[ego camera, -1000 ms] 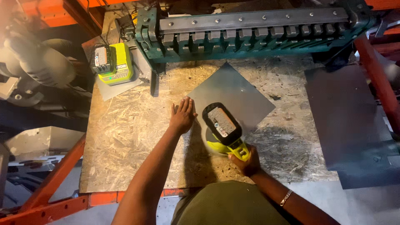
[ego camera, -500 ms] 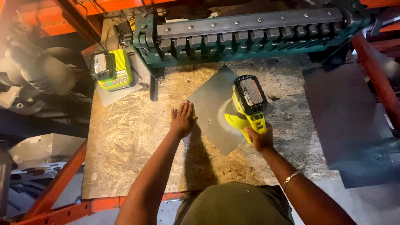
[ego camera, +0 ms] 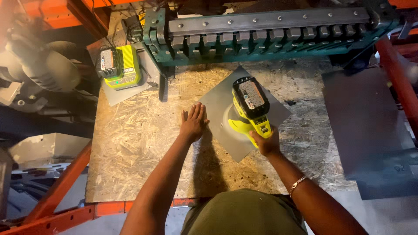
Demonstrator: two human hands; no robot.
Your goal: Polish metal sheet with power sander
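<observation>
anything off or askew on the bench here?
Only the grey metal sheet: it lies turned diamond-wise to the chipboard bench top, not square to its edges. The left hand presses flat on its corner; the right hand grips the yellow sander on it. No spills or visible damage.

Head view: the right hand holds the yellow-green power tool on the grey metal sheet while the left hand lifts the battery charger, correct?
Not quite. In the head view, the left hand presses flat on the metal sheet's edge; the battery charger sits untouched. The right hand does hold the power tool.
</observation>
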